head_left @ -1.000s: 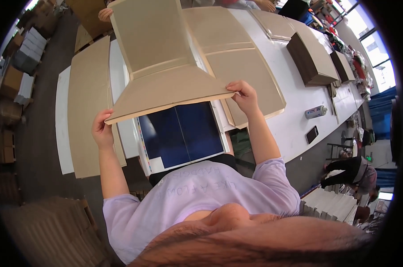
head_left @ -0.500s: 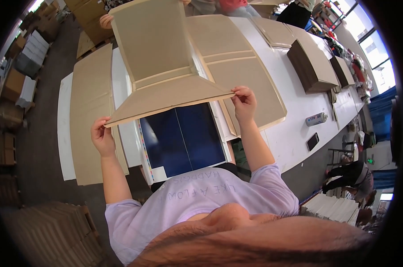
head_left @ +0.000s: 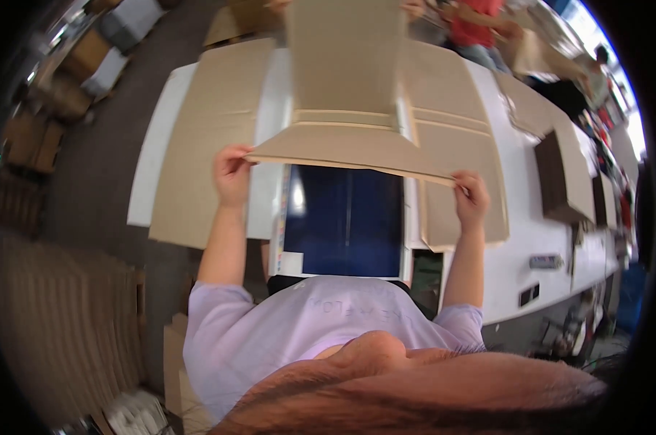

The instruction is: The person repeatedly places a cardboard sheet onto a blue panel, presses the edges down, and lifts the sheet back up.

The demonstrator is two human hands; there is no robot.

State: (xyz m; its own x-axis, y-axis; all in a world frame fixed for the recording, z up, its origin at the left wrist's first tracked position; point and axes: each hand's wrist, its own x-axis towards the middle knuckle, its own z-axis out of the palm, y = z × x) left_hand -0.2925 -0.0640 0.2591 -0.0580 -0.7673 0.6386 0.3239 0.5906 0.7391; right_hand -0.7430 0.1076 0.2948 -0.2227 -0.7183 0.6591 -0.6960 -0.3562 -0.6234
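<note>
A folded grey-brown cardboard panel is stretched between me and another person, whose hands grip its far end. My left hand pinches the near left corner, and my right hand pinches the near right corner. The near flap is raised over a dark blue printed sheet with white margins and a strip of colour patches on its left side. That sheet lies on the table in front of my body; its far part is hidden under the cardboard.
Flat cardboard lies to the left, and another creased cardboard piece to the right. On the white table at right are a spray can, a phone and a brown box. Stacked boards stand at lower left.
My view has turned, so the scene sits further right and tilts differently. Both hands still hold the cardboard's near corners; its left corner now appears higher than the right.
</note>
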